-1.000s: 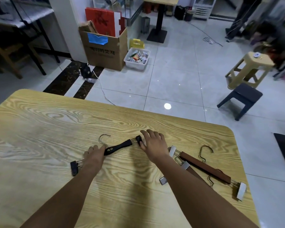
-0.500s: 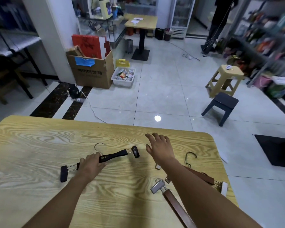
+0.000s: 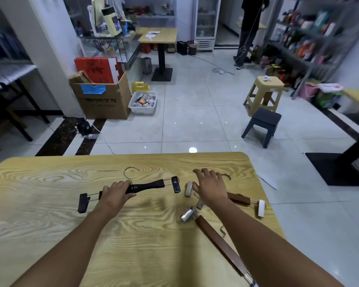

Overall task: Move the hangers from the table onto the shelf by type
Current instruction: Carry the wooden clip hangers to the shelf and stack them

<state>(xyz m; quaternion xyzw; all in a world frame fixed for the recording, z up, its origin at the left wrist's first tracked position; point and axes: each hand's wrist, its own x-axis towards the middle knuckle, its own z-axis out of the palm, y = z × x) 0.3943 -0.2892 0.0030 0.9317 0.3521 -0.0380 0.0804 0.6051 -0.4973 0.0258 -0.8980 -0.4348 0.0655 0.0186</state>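
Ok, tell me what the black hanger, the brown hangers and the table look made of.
The black hanger: probably painted wood or plastic, a smooth black bar with pale print; its thin wire parts look metal. The brown hangers: likely varnished wood, with a reddish-brown sheen; their silvery clips look metal. The table: a pale wood-grain top, possibly laminate, faintly glossy.

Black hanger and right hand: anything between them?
Head view: only a pale clip of a brown hanger, between the black hanger and right hand.
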